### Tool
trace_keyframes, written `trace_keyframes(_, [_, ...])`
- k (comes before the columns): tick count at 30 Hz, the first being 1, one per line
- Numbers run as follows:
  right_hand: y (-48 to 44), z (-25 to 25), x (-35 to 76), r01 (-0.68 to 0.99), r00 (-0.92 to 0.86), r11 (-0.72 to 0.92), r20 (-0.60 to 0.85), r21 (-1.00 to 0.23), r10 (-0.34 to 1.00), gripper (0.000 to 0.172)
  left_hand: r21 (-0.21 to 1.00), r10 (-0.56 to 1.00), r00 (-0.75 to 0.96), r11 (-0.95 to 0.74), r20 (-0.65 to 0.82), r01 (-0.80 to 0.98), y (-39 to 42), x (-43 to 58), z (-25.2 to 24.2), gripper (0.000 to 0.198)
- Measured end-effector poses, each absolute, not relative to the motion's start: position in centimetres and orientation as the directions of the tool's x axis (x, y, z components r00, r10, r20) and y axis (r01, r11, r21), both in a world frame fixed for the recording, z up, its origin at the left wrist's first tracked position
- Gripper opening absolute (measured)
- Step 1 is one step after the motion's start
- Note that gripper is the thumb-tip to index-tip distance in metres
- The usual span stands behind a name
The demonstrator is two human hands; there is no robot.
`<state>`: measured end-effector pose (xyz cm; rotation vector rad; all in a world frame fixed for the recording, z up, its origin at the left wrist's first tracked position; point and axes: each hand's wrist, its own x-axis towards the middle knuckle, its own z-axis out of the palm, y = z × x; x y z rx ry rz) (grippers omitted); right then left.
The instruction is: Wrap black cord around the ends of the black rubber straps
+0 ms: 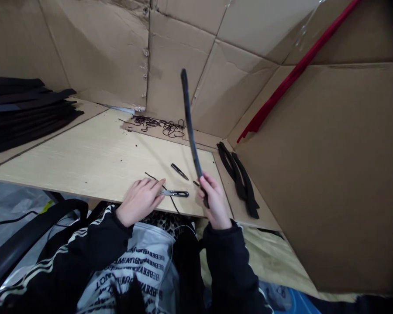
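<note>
A long dark fabric strip [190,126] stands up from my right hand [214,198], its lower end gripped between thumb and fingers. My left hand [140,200] lies fairly flat on the tabletop, fingers stretched out to the right. Beside its fingertips are thread snips [178,193] with black handles, their blade tips reaching the fingers. A dark cord [174,204] runs by the same fingertips, passing the snips and over the table's front edge. Whether the fingertips press on the cord or blades, I cannot tell. A slim black pointed tool [179,171] lies beyond the snips.
Dark strips are stacked [26,113] at the left, and several more [239,179] lie at the right. Tangled dark cord [163,125] lies along the back. Cardboard walls [330,165] enclose the wooden tabletop [94,148]; red fabric [291,78] hangs on the right.
</note>
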<state>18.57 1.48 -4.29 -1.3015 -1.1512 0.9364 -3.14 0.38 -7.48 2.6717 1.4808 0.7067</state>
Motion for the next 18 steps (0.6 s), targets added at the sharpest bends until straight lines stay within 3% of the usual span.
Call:
trace_keyframes(4, [1.5,-4.8,14.6,-0.116,0.058,0.045,0.039,-0.992,0.998,0.05,0.175,0.812,0.428,-0.525,0.397,0.833,0.4,-2.7,-7.2,0.036])
trace_keyframes(8, [2.2,-5.8,13.5,-0.225,0.016,0.011,0.007,-0.974,1.0,0.046,0.168,0.812,0.413,-0.514,0.413,0.841,0.2,-2.5,-7.2,0.031])
trace_keyframes(18, [3.2,-6.3,16.0,-0.249,0.154,0.044,0.005,-0.968,0.988,0.043,0.267,0.851,0.326,-0.455,0.411,0.85,-0.5,-5.0,-8.1,0.031])
